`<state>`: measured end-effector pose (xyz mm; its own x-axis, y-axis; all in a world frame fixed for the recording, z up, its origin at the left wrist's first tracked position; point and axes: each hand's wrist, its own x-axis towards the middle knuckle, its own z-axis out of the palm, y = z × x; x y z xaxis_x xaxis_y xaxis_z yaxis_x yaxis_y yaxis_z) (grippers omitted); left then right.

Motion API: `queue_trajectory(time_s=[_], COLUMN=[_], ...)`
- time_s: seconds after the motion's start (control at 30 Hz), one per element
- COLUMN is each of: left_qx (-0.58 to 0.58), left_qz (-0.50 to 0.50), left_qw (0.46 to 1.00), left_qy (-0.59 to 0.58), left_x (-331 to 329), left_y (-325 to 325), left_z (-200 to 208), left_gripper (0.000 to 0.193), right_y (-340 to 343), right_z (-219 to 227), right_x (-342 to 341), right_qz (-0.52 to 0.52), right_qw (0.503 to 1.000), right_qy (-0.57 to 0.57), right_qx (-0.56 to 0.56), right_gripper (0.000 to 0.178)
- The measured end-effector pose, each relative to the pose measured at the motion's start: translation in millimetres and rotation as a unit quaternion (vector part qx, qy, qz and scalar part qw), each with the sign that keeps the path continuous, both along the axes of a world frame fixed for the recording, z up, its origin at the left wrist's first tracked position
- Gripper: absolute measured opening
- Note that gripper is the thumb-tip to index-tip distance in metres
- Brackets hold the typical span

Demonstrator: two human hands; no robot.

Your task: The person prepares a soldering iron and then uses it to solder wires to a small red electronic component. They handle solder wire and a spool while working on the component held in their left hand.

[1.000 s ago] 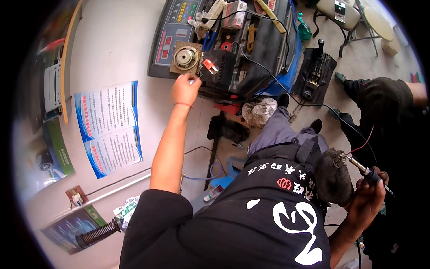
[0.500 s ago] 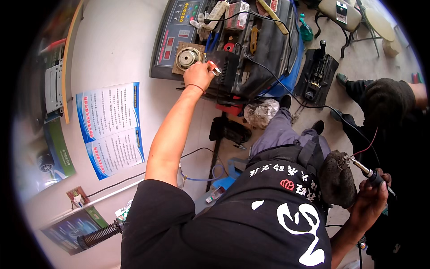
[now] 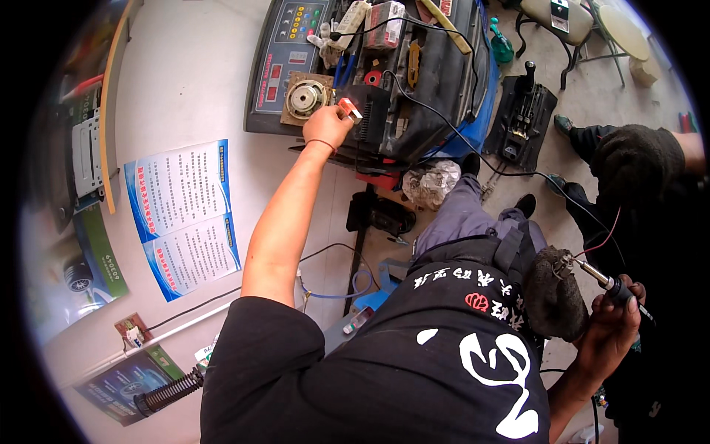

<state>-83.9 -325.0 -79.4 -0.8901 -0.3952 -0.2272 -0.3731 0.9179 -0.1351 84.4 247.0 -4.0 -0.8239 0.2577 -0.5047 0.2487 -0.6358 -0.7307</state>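
Note:
My left arm stretches out to the far machine, and my left hand is closed on a small red box with a pale end. Just beyond this hand a round speaker sits in a square frame on the machine. At the right, my right hand grips the dark handle of a soldering iron. Its metal tip points left, close to a small metal piece at a dark fuzzy glove; whether they touch I cannot tell. A thin red wire rises from there toward another person's dark glove.
The dark machine carries a button panel, blue-handled pliers, a solder-like red spool and boxes. A black cable runs from it toward the right. A gear shifter assembly stands on the floor. Printed posters hang on the left wall.
The view has shifted very slightly. Both my hands keep their holds, and the iron's tip and the red box stay in nearly the same places.

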Motion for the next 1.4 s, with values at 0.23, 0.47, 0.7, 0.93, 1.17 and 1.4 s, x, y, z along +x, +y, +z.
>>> queue_trajectory(time_s=[0.23,0.47,0.7,0.93,1.17,1.4], left_qx=[-0.015,-0.115,-0.095,-0.053,-0.022,-0.026], left_qz=[-0.025,-0.174,-0.238,-0.248,-0.255,-0.232], left_qw=[0.999,0.977,0.966,0.967,0.966,0.971], left_qy=[0.026,0.044,0.027,-0.002,-0.037,-0.058], left_x=[8,11,5,-9,-14,-18], left_y=[5,12,1,-1,-9,-1], left_z=[8,15,10,9,15,19], left_gripper=[0.021,0.015,0.014,0.015,0.016,0.017], right_y=[-1,-5,-4,-1,4,-2], right_z=[-1,2,0,-1,-7,-2], right_x=[0,-1,-3,-2,2,-1], right_qz=[0.002,0.000,-0.007,-0.003,0.029,-0.003], right_qw=[1.000,1.000,1.000,1.000,0.999,1.000], right_qy=[-0.001,-0.012,-0.017,-0.011,0.026,0.001], right_qx=[-0.004,0.020,0.016,0.010,-0.016,-0.007], right_gripper=[0.036,0.039,0.039,0.039,0.033,0.038])
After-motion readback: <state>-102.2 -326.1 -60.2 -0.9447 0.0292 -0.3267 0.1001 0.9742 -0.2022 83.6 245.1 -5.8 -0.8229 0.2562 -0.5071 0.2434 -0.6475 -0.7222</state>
